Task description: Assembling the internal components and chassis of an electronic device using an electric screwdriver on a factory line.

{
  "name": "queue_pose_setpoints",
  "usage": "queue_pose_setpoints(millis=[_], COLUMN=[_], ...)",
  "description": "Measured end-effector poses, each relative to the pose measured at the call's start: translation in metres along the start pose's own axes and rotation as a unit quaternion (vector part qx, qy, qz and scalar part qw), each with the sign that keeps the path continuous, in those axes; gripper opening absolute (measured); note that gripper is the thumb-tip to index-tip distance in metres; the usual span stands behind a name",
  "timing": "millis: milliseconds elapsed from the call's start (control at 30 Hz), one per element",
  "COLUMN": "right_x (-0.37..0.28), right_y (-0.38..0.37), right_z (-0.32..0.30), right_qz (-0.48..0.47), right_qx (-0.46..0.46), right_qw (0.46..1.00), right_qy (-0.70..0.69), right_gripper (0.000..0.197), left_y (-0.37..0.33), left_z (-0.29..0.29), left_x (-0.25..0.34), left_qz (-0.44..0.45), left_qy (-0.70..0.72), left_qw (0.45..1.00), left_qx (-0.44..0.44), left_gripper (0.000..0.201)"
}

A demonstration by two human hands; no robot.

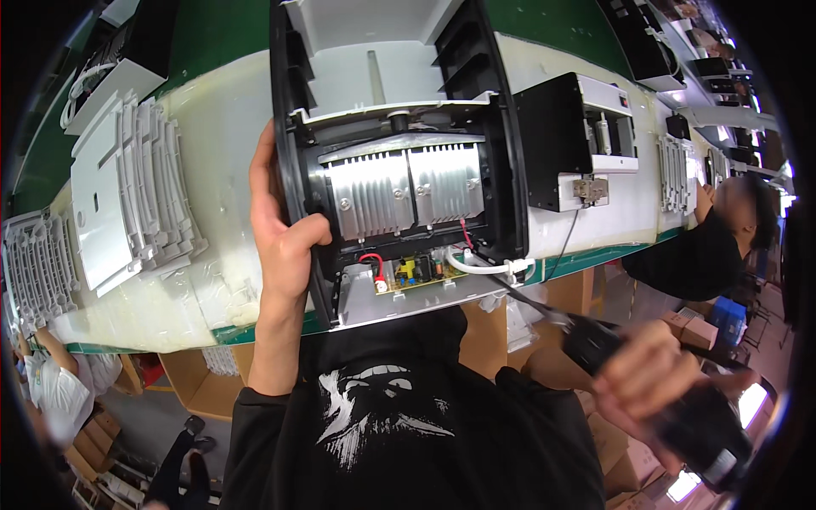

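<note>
- the table has a pale covering with green along its near edge; stacked white panels lie at left, and a black-and-white unit stands at right.
- beyond the table, a co-worker in dark clothing is at right, near cardboard boxes.
- the black housing, with finned metal blocks, is at the table's near edge.
- the left hand pinches its left wall, thumb hooked over, fingers outside.
- the right hand, blurred, has fingers wrapped around a black tool, right of the housing; tip contact cannot be told.
</note>
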State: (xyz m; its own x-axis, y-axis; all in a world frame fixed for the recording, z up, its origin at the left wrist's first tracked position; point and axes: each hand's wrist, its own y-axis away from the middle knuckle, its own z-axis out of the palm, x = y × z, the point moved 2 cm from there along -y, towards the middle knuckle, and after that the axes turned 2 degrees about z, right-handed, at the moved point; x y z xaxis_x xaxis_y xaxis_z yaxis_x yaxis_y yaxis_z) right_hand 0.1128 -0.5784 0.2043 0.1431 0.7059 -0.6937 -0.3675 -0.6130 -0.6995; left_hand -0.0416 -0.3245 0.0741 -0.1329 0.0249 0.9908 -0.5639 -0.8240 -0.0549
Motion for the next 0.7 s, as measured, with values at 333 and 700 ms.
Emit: queue_pose_setpoints(millis=[333, 700], right_x=[-0.067, -0.019], right_y=[0.005, 0.014], right_z=[-0.049, -0.104], right_qz=[-0.217, -0.143], right_qx=[0.229, 0.263], right_qw=[0.909, 0.926], right_qy=[0.271, 0.228], right_gripper=[0.082, 0.09], left_y=[0.001, 0.001], left_z=[0.003, 0.007], left_x=[0.003, 0.001], left_qz=[0.0, -0.014], left_qy=[0.004, 0.0], left_qw=[1.0, 1.0], left_qx=[0.026, 0.027], left_gripper=[0.095, 0.097])
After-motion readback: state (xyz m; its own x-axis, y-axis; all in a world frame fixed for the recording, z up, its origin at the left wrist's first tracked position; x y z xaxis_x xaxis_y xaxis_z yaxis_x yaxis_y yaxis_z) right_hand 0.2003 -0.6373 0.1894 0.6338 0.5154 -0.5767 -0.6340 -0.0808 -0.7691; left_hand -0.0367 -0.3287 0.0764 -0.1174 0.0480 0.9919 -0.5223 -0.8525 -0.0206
